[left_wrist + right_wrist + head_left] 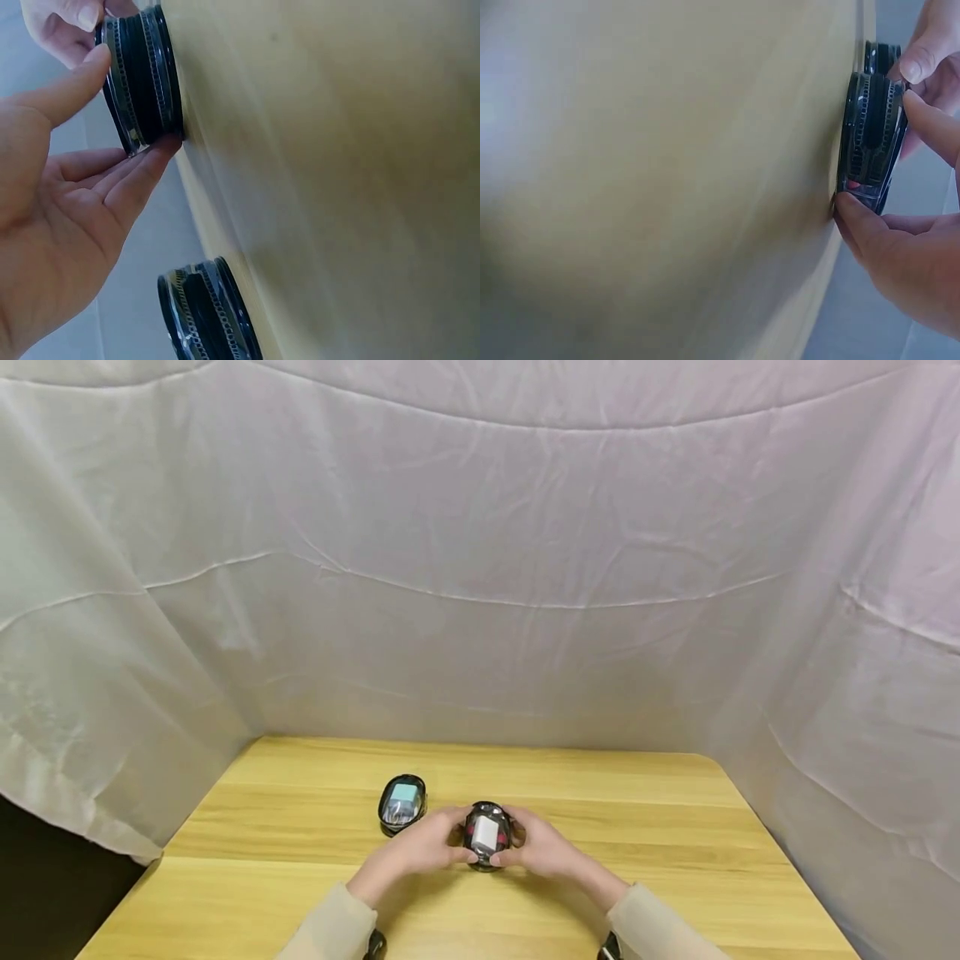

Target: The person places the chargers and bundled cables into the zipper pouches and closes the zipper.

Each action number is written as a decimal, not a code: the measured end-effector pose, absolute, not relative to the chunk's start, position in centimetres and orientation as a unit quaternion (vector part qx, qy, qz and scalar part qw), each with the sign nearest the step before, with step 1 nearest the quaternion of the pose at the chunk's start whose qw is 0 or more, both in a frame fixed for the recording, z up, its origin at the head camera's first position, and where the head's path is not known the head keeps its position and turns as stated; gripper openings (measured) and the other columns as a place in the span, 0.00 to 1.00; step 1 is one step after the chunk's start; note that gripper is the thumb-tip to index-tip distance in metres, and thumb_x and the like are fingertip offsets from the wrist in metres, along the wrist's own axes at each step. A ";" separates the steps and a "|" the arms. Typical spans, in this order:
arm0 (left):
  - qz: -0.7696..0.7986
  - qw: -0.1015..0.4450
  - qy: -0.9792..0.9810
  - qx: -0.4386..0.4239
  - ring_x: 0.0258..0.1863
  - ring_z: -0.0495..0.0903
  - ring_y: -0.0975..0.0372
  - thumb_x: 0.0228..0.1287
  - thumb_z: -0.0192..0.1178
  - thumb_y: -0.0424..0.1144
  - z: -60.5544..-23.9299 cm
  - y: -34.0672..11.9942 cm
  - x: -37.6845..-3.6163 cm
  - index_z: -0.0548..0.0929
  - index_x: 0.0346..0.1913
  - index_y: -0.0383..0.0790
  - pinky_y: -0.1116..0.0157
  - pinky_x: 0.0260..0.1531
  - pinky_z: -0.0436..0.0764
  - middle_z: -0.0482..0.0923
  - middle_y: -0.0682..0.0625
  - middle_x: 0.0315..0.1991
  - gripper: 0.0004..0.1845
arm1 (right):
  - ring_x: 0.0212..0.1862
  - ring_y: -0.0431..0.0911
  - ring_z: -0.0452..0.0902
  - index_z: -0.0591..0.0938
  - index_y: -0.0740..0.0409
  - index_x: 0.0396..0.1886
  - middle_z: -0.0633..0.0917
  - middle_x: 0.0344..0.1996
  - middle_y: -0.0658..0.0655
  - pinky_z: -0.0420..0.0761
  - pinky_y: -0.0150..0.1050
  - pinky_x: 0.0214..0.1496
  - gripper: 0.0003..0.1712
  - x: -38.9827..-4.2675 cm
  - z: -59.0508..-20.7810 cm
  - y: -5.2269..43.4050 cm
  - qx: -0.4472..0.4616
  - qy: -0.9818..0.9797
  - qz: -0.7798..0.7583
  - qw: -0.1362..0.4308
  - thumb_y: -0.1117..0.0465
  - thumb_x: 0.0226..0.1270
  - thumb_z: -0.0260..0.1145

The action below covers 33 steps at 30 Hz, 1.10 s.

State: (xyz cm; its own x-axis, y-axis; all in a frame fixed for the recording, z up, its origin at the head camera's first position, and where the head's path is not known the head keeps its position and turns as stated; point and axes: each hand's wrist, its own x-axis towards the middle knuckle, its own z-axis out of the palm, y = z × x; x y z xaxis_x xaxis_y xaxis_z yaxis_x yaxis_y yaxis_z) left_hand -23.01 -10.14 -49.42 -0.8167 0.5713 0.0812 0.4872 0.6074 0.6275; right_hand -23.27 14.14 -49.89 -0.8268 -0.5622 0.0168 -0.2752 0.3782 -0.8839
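Note:
Both hands hold a small oval black-edged case with a clear top (486,834), through which a white block and reddish bits show. My left hand (432,843) grips its left end, thumb on the upper rim and fingers at the side. At the opposite end my right hand (542,843) has its thumb on the near rim and fingers round the far side. From the side, the case (142,75) shows dark bands with rows of fine teeth, and it sits at or just above the table. What lies beneath it is hidden.
A second oval black-edged case (402,803), with a pale teal block under its clear top, stands on the wooden table (615,810) left of and behind the hands. Pale cloth (480,652) hangs round the back and sides.

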 end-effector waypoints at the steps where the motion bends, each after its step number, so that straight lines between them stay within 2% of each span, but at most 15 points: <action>1: 0.333 0.062 0.894 0.294 0.64 0.79 0.49 0.66 0.72 0.42 -49.4 -10.2 -23.2 0.71 0.73 0.27 0.50 0.67 0.77 0.78 0.37 0.66 0.38 | 0.68 0.65 0.74 0.61 0.73 0.77 0.73 0.70 0.73 0.78 0.55 0.68 0.49 -23.6 -50.0 13.9 -0.254 0.817 -0.496 0.144 0.65 0.62 0.77; 7: 0.350 0.056 0.897 0.264 0.72 0.71 0.42 0.71 0.67 0.39 -49.4 -10.3 -23.7 0.65 0.75 0.25 0.45 0.72 0.69 0.70 0.33 0.72 0.37 | 0.65 0.63 0.77 0.60 0.77 0.77 0.74 0.68 0.75 0.81 0.53 0.65 0.50 -25.4 -50.2 13.1 -0.239 0.828 -0.489 0.135 0.65 0.63 0.77; 10: 0.363 0.052 0.895 0.255 0.73 0.68 0.41 0.72 0.65 0.37 -49.6 -10.2 -23.9 0.64 0.76 0.24 0.44 0.73 0.67 0.68 0.31 0.74 0.36 | 0.66 0.65 0.76 0.58 0.78 0.77 0.73 0.68 0.76 0.79 0.55 0.67 0.51 -26.1 -50.2 12.7 -0.226 0.831 -0.489 0.138 0.66 0.63 0.77; 16: 0.385 0.049 0.891 0.235 0.73 0.67 0.40 0.75 0.63 0.36 -50.0 -10.0 -24.5 0.62 0.77 0.25 0.42 0.73 0.66 0.66 0.30 0.74 0.36 | 0.70 0.68 0.71 0.55 0.79 0.78 0.69 0.71 0.79 0.74 0.58 0.70 0.53 -27.2 -50.1 12.0 -0.209 0.833 -0.493 0.141 0.67 0.63 0.76; 25: 0.408 0.054 0.886 0.214 0.72 0.68 0.40 0.74 0.65 0.40 -50.2 -10.4 -24.6 0.60 0.78 0.26 0.40 0.71 0.68 0.65 0.30 0.75 0.39 | 0.70 0.68 0.70 0.55 0.77 0.78 0.69 0.71 0.79 0.74 0.59 0.71 0.53 -27.7 -50.5 11.5 -0.200 0.834 -0.492 0.147 0.65 0.64 0.75; 29: 0.393 0.035 0.897 0.197 0.77 0.60 0.38 0.74 0.64 0.43 -49.9 -10.4 -24.3 0.57 0.79 0.26 0.39 0.75 0.61 0.57 0.30 0.79 0.42 | 0.72 0.71 0.67 0.56 0.74 0.80 0.68 0.72 0.78 0.71 0.64 0.71 0.50 -27.4 -50.3 11.9 -0.187 0.848 -0.483 0.117 0.60 0.69 0.73; 33: 0.370 -0.016 0.908 0.195 0.79 0.56 0.40 0.74 0.64 0.45 -49.3 -10.7 -24.0 0.56 0.81 0.30 0.41 0.76 0.58 0.53 0.33 0.81 0.43 | 0.72 0.71 0.67 0.58 0.69 0.81 0.65 0.75 0.75 0.68 0.65 0.73 0.42 -27.3 -49.5 13.2 -0.172 0.878 -0.443 0.052 0.58 0.76 0.65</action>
State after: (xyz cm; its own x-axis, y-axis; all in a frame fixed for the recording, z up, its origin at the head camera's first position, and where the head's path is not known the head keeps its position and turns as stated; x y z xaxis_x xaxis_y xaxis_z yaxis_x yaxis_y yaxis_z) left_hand -24.04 -10.66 -49.30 -0.9236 0.3422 0.1730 0.3656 0.6497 0.6666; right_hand -27.28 13.17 -49.53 -0.9357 -0.3474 0.0614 -0.2559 0.5485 -0.7960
